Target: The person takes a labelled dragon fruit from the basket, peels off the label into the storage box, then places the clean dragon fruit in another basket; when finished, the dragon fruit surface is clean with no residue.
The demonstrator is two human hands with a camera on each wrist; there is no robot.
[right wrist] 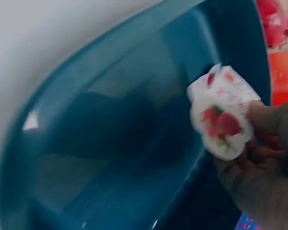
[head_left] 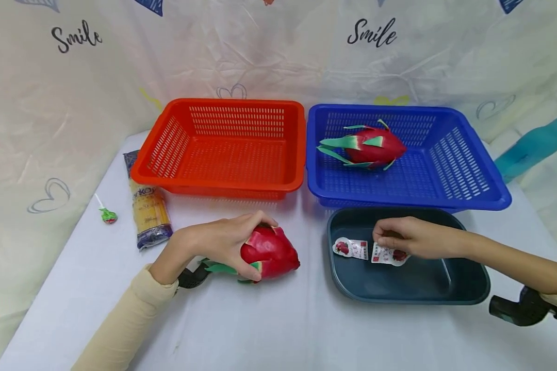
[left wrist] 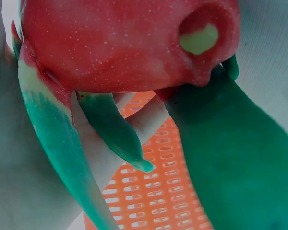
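Note:
My left hand [head_left: 223, 238] grips a red dragon fruit [head_left: 274, 252] with green leaf tips, thumb and fingers spread round its sides, over the white table in front of the red basket. In the left wrist view the fruit's round end hollow and long green leaves fill the near part. My right hand [head_left: 415, 236] reaches into a dark teal basin [head_left: 371, 288] and pinches a small white packet [head_left: 385, 255] printed with red fruit. A similar packet [head_left: 348, 248] lies to its left in the basin; in the right wrist view the held packet [right wrist: 223, 124] overlaps it.
Behind stand a red basket [head_left: 223, 188] and a blue basket [head_left: 408, 200], the blue one holding another dragon fruit [head_left: 376, 147]. At left lie a pasta packet [head_left: 149, 208] and a green-wrapped lollipop [head_left: 108, 215]. A teal bottle-shaped thing [head_left: 534, 144] is at the right.

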